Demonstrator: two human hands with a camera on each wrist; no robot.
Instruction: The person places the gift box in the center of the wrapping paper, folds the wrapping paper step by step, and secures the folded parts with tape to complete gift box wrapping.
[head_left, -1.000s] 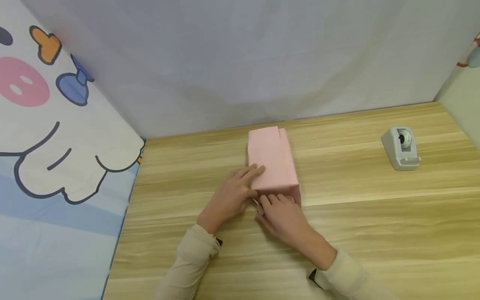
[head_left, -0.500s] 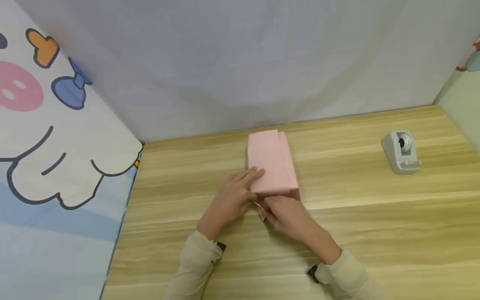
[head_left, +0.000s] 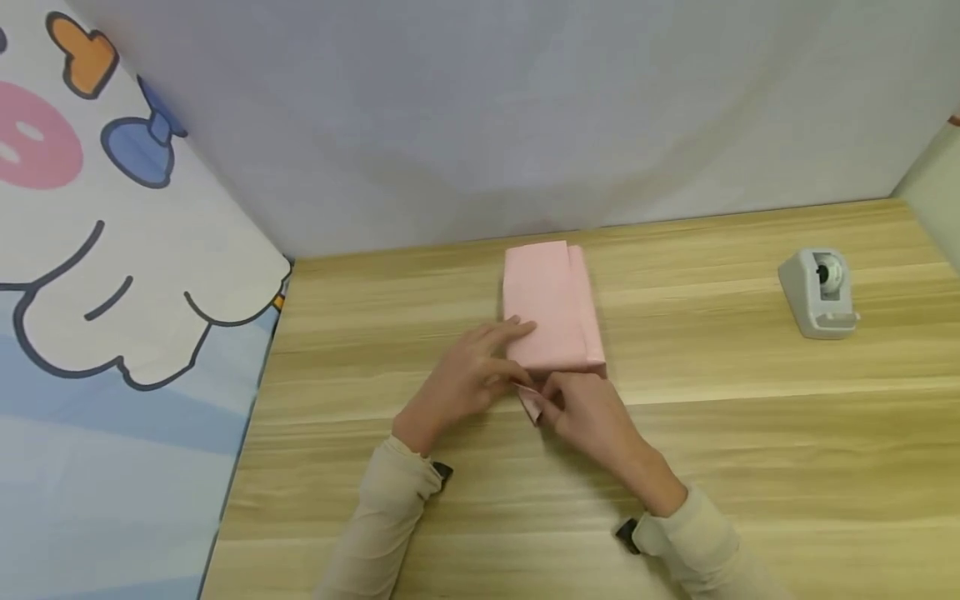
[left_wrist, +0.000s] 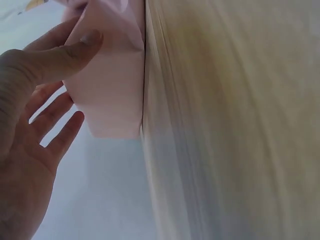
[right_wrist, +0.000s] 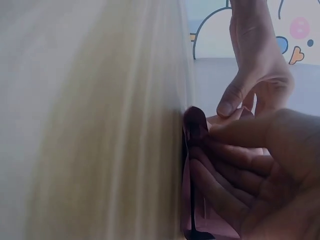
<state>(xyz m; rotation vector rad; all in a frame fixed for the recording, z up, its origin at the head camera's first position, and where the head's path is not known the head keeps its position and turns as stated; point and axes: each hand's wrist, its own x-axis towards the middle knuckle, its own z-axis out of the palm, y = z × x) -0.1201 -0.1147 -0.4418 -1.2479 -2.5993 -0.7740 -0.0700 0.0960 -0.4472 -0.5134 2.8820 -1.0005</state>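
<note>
A box wrapped in pink paper [head_left: 551, 304] lies on the table, its near end toward me. My left hand [head_left: 468, 375] holds the near left corner, fingers over the top. In the left wrist view its thumb [left_wrist: 80, 52] presses the paper side while the outer fingers spread loosely. My right hand [head_left: 596, 417] is at the near end, thumb and fingers pinching the loose paper there. A small folded paper flap [head_left: 531, 405] sticks out between the hands. In the right wrist view the darker end fold [right_wrist: 195, 120] lies at the fingertips, and the paper behind them is partly hidden.
A grey tape dispenser [head_left: 821, 293] with a roll in it stands at the right of the wooden table [head_left: 750, 467]. A plain pale curtain [head_left: 465, 117] hangs behind, and a cartoon-printed cloth [head_left: 172, 350] hangs along the left edge.
The right fingers have drawn out of the box's near end, and the hand now pinches at the flap. The left thumb has shifted right along the end. The whole view has tilted slightly.
</note>
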